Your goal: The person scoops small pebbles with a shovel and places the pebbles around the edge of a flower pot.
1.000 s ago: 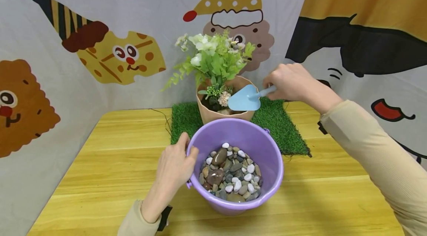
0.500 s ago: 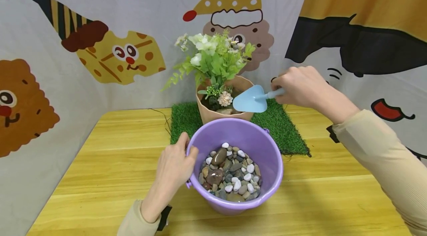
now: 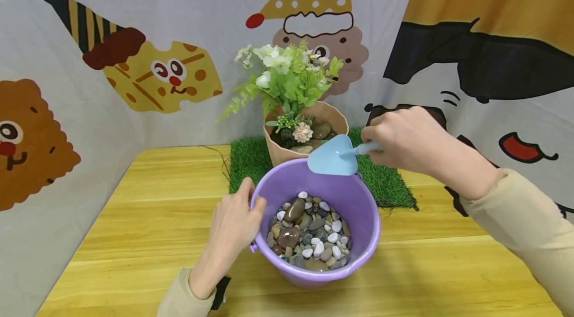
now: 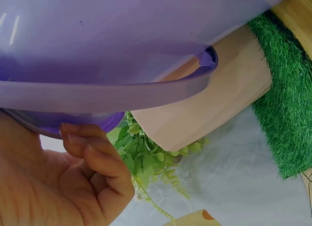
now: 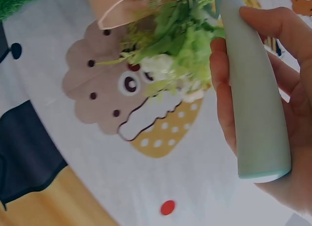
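The pale blue trowel (image 3: 334,155) hangs above the purple bucket (image 3: 362,217) at twelve to one o'clock, tip pointing toward nine, its blade overlapping the far rim from where I stand; whether they touch, I can't tell. The right hand (image 3: 405,140), at one to two o'clock, has its fingers wrapped round the handle. What has just changed is the blade's place: a moment ago it covered the front of the flowerpot (image 3: 280,157), and now it has dropped toward the bucket, baring wet brown stones (image 3: 321,130) in the pot. I see no load on it, so I'd judge the work has swung from the pot back to the bucket. The left hand (image 3: 236,217) stays clamped on the rim at nine o'clock. Below the blade, white, grey and brown pebbles (image 3: 318,248) lie across the bucket's bottom. Beyond, at twelve, white-flowered greenery (image 3: 289,78) rises from the pot, which stands on a grass mat (image 3: 374,187) on the wooden table (image 3: 157,217), before a cartoon-printed cloth (image 3: 179,8).
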The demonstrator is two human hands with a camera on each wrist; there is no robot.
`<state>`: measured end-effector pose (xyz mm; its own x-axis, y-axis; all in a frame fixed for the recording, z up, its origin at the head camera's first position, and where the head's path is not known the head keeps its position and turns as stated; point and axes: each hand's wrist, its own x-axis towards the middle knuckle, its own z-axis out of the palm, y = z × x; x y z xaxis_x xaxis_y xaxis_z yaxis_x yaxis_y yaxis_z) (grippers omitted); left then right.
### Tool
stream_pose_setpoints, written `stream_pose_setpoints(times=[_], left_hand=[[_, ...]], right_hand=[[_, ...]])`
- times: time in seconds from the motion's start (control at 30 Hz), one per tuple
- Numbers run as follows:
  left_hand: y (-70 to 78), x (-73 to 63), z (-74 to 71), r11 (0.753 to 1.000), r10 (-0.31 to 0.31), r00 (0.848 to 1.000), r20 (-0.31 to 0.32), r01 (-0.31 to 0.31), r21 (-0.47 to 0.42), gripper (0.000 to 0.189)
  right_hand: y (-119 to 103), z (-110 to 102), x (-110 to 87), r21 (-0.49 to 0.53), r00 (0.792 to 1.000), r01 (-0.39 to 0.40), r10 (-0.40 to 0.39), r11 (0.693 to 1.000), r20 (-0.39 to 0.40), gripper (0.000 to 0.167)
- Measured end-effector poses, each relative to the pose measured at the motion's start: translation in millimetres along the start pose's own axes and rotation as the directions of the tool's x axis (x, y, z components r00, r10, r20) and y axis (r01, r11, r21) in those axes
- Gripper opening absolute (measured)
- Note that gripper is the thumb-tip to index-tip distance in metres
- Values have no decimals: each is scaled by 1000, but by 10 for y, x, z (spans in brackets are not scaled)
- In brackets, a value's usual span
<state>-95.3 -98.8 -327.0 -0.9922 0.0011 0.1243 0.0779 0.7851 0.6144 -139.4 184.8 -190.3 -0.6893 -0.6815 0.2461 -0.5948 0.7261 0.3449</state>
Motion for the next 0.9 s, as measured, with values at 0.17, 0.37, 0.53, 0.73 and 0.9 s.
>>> stream_pose_setpoints(times=[0.17,0.37,0.53,0.73,0.9], left_hand=[[-1,-5,0,1000,5,1000,1,-5,-3,11],[5,-10,-6,1000,18,1000,-6,-18,-11,10],[2,-7,-4,999,33,999,-22,-32,8,10],[2,-5,-6,999,31,999,-21,-31,12,10],[6,-4,-8,1000,28,999,-17,-28,13,10]], right_hand=[[-168,19,-8,-14,999,44,-44,999,2,16],[-331,95,-12,-21,996,82,-82,996,30,16],[-454,205,-8,-36,991,125,-123,991,56,16],[-611,361,0,-75,979,192,-185,979,86,23],[-732,471,6,-116,967,233,-218,966,129,25]])
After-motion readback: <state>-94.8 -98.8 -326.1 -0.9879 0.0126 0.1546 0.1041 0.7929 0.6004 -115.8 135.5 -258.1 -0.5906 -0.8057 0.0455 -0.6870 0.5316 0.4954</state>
